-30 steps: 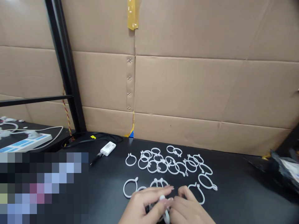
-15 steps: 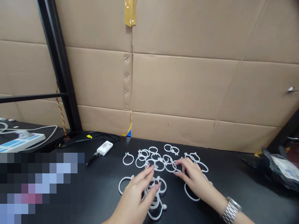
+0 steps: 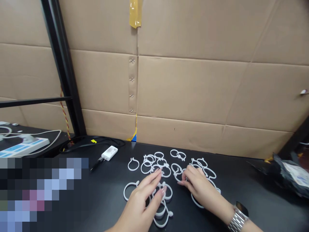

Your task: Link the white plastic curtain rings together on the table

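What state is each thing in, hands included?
White rings: scattered on black table, many overlapping
Left hand: open over the rings
Right hand: curled among the rings, grip unclear
Watch: worn
White adapter: lying on the table
Black cable: loosely coiled
Power strip: plug apparently in
Black bag: crumpled

White rings [image 3: 133, 170] are scattered over a black table [image 3: 103, 193], some overlapped by others. Several are partly covered by the left hand [image 3: 142, 199], its thumb spread from its fingers. More are covered by the right hand [image 3: 198, 182], its fingers curled; whether one is gripped cannot be seen. Behind, the table is bordered by cardboard [image 3: 183, 93].
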